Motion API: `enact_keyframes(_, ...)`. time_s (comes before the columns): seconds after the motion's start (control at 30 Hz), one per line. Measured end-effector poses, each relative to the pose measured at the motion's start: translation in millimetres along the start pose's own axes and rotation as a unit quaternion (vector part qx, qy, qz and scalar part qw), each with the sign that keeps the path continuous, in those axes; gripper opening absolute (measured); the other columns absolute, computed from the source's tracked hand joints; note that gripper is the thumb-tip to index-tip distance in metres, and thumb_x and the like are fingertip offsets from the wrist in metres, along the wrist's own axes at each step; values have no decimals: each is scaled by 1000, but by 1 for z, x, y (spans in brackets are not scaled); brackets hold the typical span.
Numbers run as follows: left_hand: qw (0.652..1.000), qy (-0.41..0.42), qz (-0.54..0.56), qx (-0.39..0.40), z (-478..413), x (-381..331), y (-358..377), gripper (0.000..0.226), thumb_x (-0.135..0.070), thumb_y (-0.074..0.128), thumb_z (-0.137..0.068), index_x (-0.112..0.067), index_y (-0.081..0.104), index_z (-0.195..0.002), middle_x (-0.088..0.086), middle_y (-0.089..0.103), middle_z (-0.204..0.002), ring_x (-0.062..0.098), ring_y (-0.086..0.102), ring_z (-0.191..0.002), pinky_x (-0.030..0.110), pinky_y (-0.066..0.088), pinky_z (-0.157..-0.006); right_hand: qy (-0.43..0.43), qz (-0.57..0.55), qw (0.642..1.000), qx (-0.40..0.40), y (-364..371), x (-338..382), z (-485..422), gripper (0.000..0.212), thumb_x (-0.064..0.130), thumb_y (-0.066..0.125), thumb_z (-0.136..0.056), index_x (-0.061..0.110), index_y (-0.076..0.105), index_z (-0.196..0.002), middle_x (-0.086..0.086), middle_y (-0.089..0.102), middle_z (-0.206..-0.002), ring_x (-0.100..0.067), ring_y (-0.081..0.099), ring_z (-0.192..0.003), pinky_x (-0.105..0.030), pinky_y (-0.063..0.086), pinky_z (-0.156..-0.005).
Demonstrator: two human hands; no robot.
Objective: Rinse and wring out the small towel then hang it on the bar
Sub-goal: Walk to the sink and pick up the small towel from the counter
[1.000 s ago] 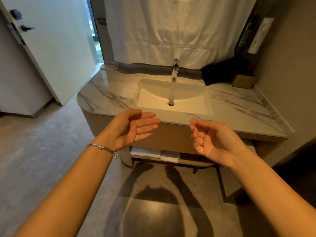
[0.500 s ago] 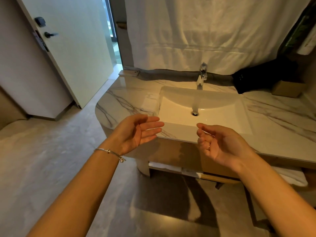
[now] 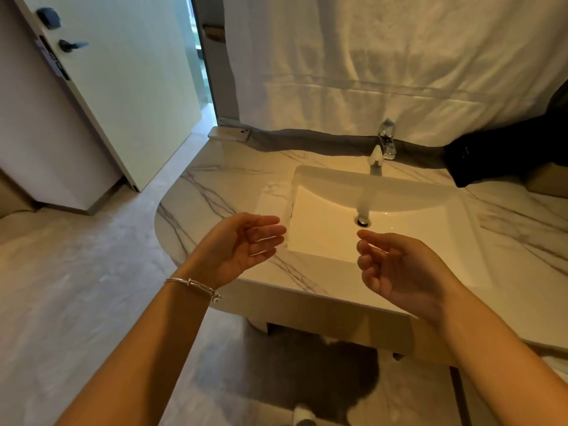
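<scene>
Both bare hands are held out above the front edge of the white, grey-veined marble desk [image 3: 215,192], palms turned toward each other and well apart. The left hand [image 3: 239,244], with a thin silver bracelet [image 3: 193,285] at the wrist, is spread open with fingers loosely extended and grips nothing. The right hand [image 3: 396,269] is also open and empty, its fingers gently curled. Between and beyond them lies the white rectangular sunken basin [image 3: 399,216], a round metal drain [image 3: 363,222] at its bottom and a chrome tap [image 3: 384,142] at its back rim. A small white folded towel [image 3: 272,199] lies flat on the desk, just beside the basin's left edge and near the left hand's fingertips. A large white cloth [image 3: 384,56] hangs behind the tap. A white smartphone [image 3: 230,133] rests at the desk's back left corner, near the open white door [image 3: 123,72].
</scene>
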State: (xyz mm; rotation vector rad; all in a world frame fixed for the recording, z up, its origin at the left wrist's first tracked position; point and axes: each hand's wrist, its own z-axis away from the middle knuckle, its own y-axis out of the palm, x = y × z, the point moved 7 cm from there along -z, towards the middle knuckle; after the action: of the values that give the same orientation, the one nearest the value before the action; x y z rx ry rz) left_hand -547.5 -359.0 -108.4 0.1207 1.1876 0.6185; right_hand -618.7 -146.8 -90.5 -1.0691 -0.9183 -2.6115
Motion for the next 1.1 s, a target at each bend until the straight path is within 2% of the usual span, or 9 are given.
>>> enact_keyframes(0.1,1000,5,7,-16,-30,-14,-2,28,-18,46,-88,-9,72,-87,5,76,-74,19,73,-75,31,59,-74,2,4,1000,11,4,21,-29,24,18,66,-64,10,67,-87,-3,61,-66,-11,55,-54,-18,49,-45)
enact_keyframes(0.3,999,11,27,-27,-74,-38,-10,25,-16,51,-83,-9,75,-83,5,72,-66,18,72,-70,30,60,-68,18,22,999,24,17,50,-82,29,19,70,-61,8,64,-87,-3,60,-64,-11,53,-52,-17,46,-44)
enact_keyframes(0.47,999,-5,36,-36,-109,-58,-34,29,-21,63,-61,-7,73,-85,4,70,-63,19,71,-68,32,58,-73,30,14,999,13,30,68,-131,29,19,72,-58,7,65,-83,-4,60,-64,-11,52,-53,-19,47,-46)
enact_keyframes(0.63,998,-25,31,-50,-154,-74,-55,22,-13,50,-84,-5,69,-91,4,70,-62,18,70,-66,35,53,-82,20,0,1000,4,41,80,-172,16,20,68,-65,8,65,-76,-4,58,-63,-10,50,-53,-18,46,-46)
enact_keyframes(0.87,995,-78,18,-57,-211,-69,-76,20,-15,52,-83,-6,69,-87,6,75,-72,18,71,-68,32,58,-70,14,-47,999,-6,42,92,-206,17,15,65,-68,9,69,-83,-6,59,-63,-12,51,-50,-19,46,-44)
enact_keyframes(0.93,991,-91,-31,-89,-228,-61,-84,15,-14,56,-83,-6,68,-89,10,74,-83,21,70,-74,34,56,-69,14,-53,998,-7,41,97,-216,18,14,63,-69,9,69,-85,-5,59,-62,-12,51,-50,-19,46,-43)
enact_keyframes(1.0,975,-78,-154,-142,-246,-54,-96,13,-10,59,-83,-7,64,-94,13,68,-87,20,64,-72,29,53,-65,19,-56,998,-12,37,100,-226,17,14,63,-69,9,69,-83,-5,59,-62,-12,51,-50,-18,46,-43)
enact_keyframes(1.07,930,-33,-328,-163,-261,-51,-103,16,-4,56,-82,-10,61,-96,8,61,-84,14,57,-66,18,47,-55,23,-57,998,-14,33,102,-233,14,14,62,-70,9,70,-81,-5,59,-61,-12,52,-49,-19,46,-43)
enact_keyframes(1.1,908,-8,-388,-158,-267,-48,-103,19,-2,55,-81,-13,60,-95,6,60,-85,15,56,-68,18,45,-59,23,-58,998,-15,30,103,-237,14,14,62,-70,9,71,-80,-5,60,-61,-12,53,-49,-19,47,-44)
